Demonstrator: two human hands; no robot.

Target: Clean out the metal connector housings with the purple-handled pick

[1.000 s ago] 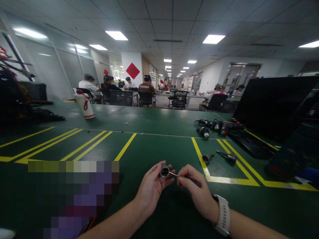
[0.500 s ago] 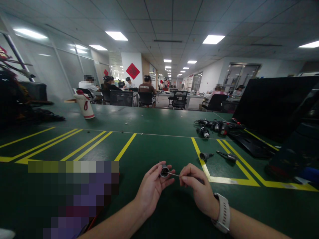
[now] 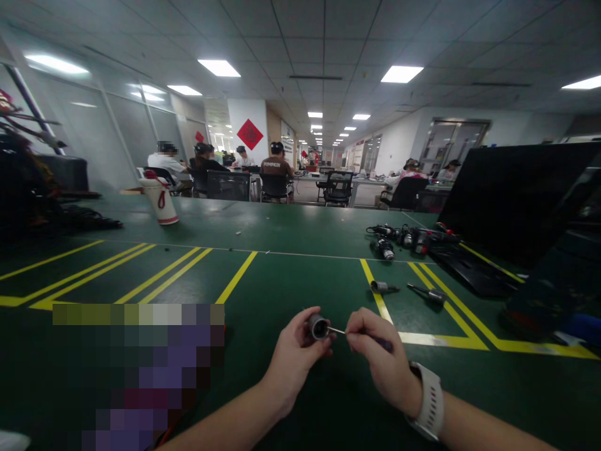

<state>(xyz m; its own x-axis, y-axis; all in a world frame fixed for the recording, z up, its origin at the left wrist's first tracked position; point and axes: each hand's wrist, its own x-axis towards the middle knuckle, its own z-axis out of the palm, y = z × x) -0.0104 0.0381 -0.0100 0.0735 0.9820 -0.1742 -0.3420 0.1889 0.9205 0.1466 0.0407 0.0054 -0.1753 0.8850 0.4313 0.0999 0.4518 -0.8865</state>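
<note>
My left hand [image 3: 297, 344] has its fingers curled around a hollow grey metal cylinder [image 3: 319, 327], its open end facing me. In my right hand [image 3: 378, 351], a screwdriver [image 3: 335, 331] with a thin metal shaft and dark handle is gripped. The shaft points left at the cylinder; its tip is at the rim, and I cannot tell whether it touches. Beyond my right hand, a cup-shaped metal piece with a thin stem [image 3: 379, 287] lies on its side across yellow tape. To its right lies another metal cylinder with a long stem [image 3: 434, 295].
The green table [image 3: 300, 225] carries yellow tape lines. Black cabled devices [image 3: 387, 241] lie at the right, near a dark monitor [image 3: 521, 207]. A white cup [image 3: 160, 199] stands at the back left. A blurred-out patch [image 3: 154, 376] covers the front left. People sit at desks beyond.
My left hand has closed more around the cylinder and turned it toward me. The screwdriver has shifted right, drawing its tip out toward the rim. The stemmed cup-shaped piece has rolled slightly away.
</note>
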